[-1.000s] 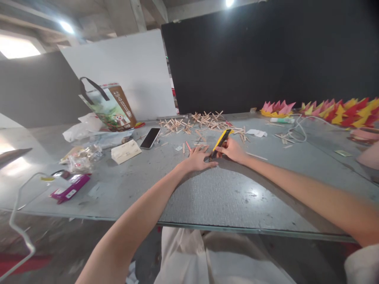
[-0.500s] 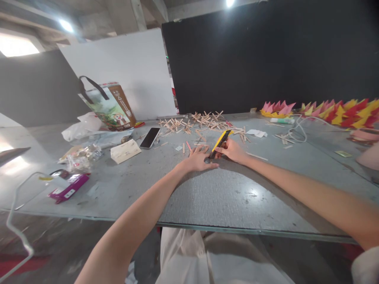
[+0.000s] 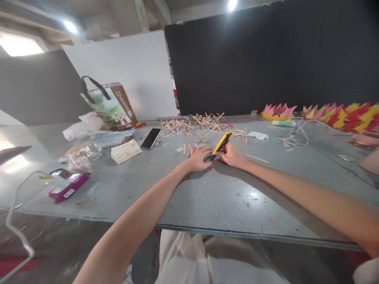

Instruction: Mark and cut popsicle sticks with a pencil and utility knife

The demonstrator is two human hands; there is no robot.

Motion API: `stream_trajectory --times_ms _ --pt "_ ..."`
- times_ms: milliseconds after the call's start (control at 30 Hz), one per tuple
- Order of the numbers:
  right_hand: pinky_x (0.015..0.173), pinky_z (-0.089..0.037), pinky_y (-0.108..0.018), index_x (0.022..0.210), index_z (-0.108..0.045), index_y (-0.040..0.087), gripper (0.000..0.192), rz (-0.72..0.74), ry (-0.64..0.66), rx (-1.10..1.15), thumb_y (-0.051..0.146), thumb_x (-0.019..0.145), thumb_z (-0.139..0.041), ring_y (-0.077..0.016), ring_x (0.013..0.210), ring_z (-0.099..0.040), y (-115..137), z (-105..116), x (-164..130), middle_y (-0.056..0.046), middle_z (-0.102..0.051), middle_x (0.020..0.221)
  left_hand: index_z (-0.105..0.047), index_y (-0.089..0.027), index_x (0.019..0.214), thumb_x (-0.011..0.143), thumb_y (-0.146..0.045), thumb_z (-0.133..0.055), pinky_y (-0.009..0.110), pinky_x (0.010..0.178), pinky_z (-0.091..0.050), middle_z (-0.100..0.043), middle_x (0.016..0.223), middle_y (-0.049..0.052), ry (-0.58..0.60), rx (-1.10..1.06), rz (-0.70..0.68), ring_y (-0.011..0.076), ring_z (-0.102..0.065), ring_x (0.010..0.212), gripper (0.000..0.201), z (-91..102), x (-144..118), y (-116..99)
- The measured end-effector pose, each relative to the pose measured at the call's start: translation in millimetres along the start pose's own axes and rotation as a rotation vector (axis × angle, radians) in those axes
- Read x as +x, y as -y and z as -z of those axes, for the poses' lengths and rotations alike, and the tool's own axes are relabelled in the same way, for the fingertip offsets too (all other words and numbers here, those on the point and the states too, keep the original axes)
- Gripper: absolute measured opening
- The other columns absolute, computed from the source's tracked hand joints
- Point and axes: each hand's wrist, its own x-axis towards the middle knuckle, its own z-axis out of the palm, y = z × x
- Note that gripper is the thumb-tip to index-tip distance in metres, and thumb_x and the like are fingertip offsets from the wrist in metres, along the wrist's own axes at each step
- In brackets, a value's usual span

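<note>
In my right hand (image 3: 232, 156) is a yellow and black utility knife (image 3: 222, 144), tilted with its lower end down beside my left fingers. My left hand (image 3: 199, 158) rests low on the tabletop, fingers bent and thumb drawn in. Whatever it pinches is mostly covered by the fingers; a small light-brown tip shows just below the thumb. A pink-red striped stick (image 3: 189, 146) and a short wooden strip (image 3: 184, 149) lie just beyond the left hand. Loose wooden sticks (image 3: 209, 122) are heaped farther back.
On the grey table (image 3: 195, 201) lie a phone (image 3: 151, 138), a folded cream paper (image 3: 126, 152), a purple packet (image 3: 68, 188) and a glue stick (image 3: 283, 123). A carrier bag (image 3: 114, 106) stands back left. Pink and yellow folded-paper pieces (image 3: 278, 112) line the right rear.
My left thumb has drawn in toward the fingers from a stretched-out position. The knife and right hand have shifted slightly, and the whole view has moved a little.
</note>
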Motion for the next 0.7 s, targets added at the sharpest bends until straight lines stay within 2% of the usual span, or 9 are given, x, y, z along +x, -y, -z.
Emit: stream_trajectory --times_ms 67,167,267,333,433,500,567,633,700 --pt "0.082 -0.063 -0.041 0.096 -0.061 0.022 0.022 0.035 0.031 -0.005 0.028 0.082 -0.078 -0.0295 0.092 -0.075 4.2 -1.7 -0.4 -0.011 -0.077 0.098 -0.07 -0.023 0.131 0.081 -0.02 -0.057 0.051 0.128 -0.029 -0.071 0.142 0.009 -0.09 -0.015 -0.008 0.0323 -0.055 0.14 0.052 5.2 -1.8 -3.5" --pt "0.091 -0.063 -0.043 0.102 -0.063 0.022 0.022 0.121 0.052 0.003 0.017 0.082 -0.069 -0.0292 0.101 -0.074 8.3 -5.6 0.2 -0.011 -0.076 0.107 -0.064 -0.022 0.132 0.073 -0.009 -0.05 0.05 0.126 -0.028 -0.07 0.139 0.008 -0.377 -0.002 0.053 0.0286 -0.058 0.136 0.062 12.4 -7.8 -9.5" --pt "0.081 -0.065 -0.04 0.113 -0.061 0.023 0.035 0.113 0.015 0.011 0.014 0.08 -0.067 -0.0289 0.1 -0.073 4.1 -11.3 2.7 -0.01 -0.075 0.109 -0.06 -0.023 0.13 0.085 -0.012 -0.048 0.047 0.124 -0.031 -0.069 0.139 0.009 -0.562 0.012 0.042 0.027 -0.058 0.135 0.048 18.4 -10.2 -16.7" --pt "0.071 -0.066 -0.037 0.118 -0.056 0.025 0.041 0.094 -0.035 0.031 0.016 0.08 -0.068 -0.028 0.094 -0.074 -2.6 -15.3 5.1 -0.009 -0.074 0.107 -0.059 -0.023 0.131 0.094 -0.018 -0.048 0.047 0.123 -0.031 -0.07 0.135 0.009 -0.604 -0.009 -0.024 0.027 -0.06 0.133 0.038 23.3 -3.4 -23.7" --pt "0.066 -0.065 -0.037 0.119 -0.052 0.025 0.04 0.132 -0.042 0.011 0.022 0.083 -0.07 -0.0275 0.088 -0.073 -11.9 -18.6 7.8 -0.009 -0.071 0.104 -0.06 -0.023 0.132 0.1 -0.024 -0.051 0.048 0.123 -0.034 -0.072 0.132 0.009 -0.556 -0.106 -0.095 0.0268 -0.064 0.127 0.033 34.0 23.2 -40.4" --pt "0.071 -0.064 -0.04 0.116 -0.051 0.024 0.037 0.162 -0.042 -0.047 0.023 0.084 -0.069 -0.0276 0.087 -0.072 -14.4 -18.2 7.8 -0.009 -0.071 0.102 -0.062 -0.022 0.129 0.102 -0.032 -0.057 0.045 0.119 -0.041 -0.071 0.135 0.011 -0.457 -0.237 -0.148 0.0258 -0.066 0.125 0.029 42.3 48.1 -55.1" --pt "0.077 -0.062 -0.044 0.113 -0.052 0.024 0.032 0.191 -0.049 -0.128 0.022 0.085 -0.068 -0.0291 0.087 -0.072 -14.2 -16.5 6.0 -0.009 -0.071 0.097 -0.064 -0.021 0.124 0.103 -0.04 -0.061 0.04 0.109 -0.051 -0.075 0.128 0.012 -0.348 -0.424 -0.156 0.0235 -0.07 0.118 0.029 48.9 72.2 -70.0" --pt "0.082 -0.06 -0.049 0.112 -0.052 0.023 0.029 0.223 -0.057 -0.212 0.023 0.087 -0.067 -0.0316 0.087 -0.072 -13.3 -14.9 3.1 -0.011 -0.071 0.095 -0.064 -0.018 0.116 0.101 -0.046 -0.065 0.035 0.091 -0.058 -0.079 0.106 0.011 -0.22 -0.621 -0.1 0.0197 -0.075 0.095 0.032 51.7 90.3 -82.3" --pt "0.081 -0.059 -0.05 0.112 -0.051 0.022 0.028 0.255 -0.059 -0.288 0.024 0.089 -0.066 -0.0337 0.087 -0.072 -13.6 -14.4 0.3 -0.014 -0.072 0.094 -0.064 -0.017 0.094 0.102 -0.057 -0.061 0.03 0.075 -0.057 -0.075 0.079 0.006 -0.112 -0.697 -0.067 0.0159 -0.071 0.071 0.04 50.1 99.7 -90.1"
